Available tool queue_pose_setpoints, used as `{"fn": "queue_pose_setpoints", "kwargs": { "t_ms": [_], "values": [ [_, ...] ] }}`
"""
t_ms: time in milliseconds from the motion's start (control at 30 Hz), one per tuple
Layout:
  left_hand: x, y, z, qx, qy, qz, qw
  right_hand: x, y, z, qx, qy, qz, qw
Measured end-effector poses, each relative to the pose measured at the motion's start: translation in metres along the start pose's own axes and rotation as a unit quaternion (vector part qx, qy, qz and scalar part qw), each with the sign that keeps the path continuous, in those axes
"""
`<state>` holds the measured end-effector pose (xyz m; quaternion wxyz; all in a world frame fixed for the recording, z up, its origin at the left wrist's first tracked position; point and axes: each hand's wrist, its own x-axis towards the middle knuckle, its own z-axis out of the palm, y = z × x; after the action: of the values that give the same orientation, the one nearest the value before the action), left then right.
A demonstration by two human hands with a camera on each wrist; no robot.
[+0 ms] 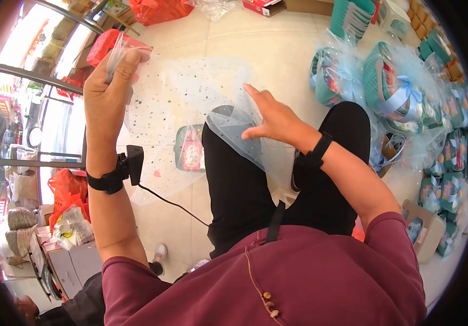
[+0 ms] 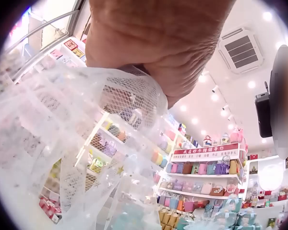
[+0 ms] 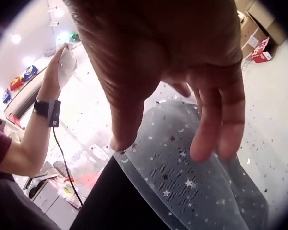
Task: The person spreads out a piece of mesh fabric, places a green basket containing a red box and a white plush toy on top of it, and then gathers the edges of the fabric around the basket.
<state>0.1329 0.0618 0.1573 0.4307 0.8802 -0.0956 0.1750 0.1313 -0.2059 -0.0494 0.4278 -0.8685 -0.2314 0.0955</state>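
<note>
My left hand (image 1: 105,100), raised at the left, pinches a gathered edge of sheer tulle (image 1: 163,87) dotted with silver stars and moons. The tulle hangs across to my right knee side and drapes over one black trouser leg. Over that drape my right hand (image 1: 277,117) is spread, thumb and fingers apart. In the right wrist view its fingers hang over the starred fabric (image 3: 177,167); whether they touch it I cannot tell. A teal basket with a pink item (image 1: 193,149) shows through the tulle on the floor.
Several teal baskets with blue ribbons (image 1: 402,98) and tulle crowd the right side. Red plastic bags (image 1: 68,190) lie at the left by a grey cabinet (image 1: 65,269). Another person's shoe (image 1: 160,251) is on the tiled floor, lower left.
</note>
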Motion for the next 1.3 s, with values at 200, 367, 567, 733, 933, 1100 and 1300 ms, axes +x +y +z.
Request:
{"fn": "queue_pose_setpoints", "kwargs": {
  "t_ms": [200, 367, 567, 733, 933, 1100, 1300],
  "values": [
    [0.004, 0.000, -0.006, 0.034, -0.004, 0.026, 0.999, 0.027, 0.032, 0.006, 0.021, -0.011, -0.078, 0.997],
    [0.010, -0.025, -0.018, 0.098, -0.019, 0.022, 0.995, 0.032, 0.043, -0.065, 0.103, 0.056, 0.028, 0.993],
    [0.016, -0.061, -0.018, 0.124, -0.052, -0.046, 0.990, 0.032, 0.023, -0.142, 0.065, 0.266, -0.034, 0.961],
    [0.014, -0.054, -0.009, 0.086, -0.059, -0.060, 0.993, 0.023, 0.002, -0.163, -0.041, 0.375, -0.164, 0.911],
    [-0.016, -0.021, -0.004, -0.016, -0.117, -0.098, 0.988, -0.047, -0.002, -0.159, -0.099, 0.370, -0.167, 0.909],
    [-0.083, -0.017, 0.039, -0.068, -0.348, -0.050, 0.934, -0.140, 0.052, -0.143, -0.099, 0.165, 0.097, 0.976],
    [-0.143, -0.028, 0.086, -0.063, -0.446, 0.045, 0.892, -0.145, 0.037, -0.150, -0.125, 0.173, 0.101, 0.972]
  ]
}}
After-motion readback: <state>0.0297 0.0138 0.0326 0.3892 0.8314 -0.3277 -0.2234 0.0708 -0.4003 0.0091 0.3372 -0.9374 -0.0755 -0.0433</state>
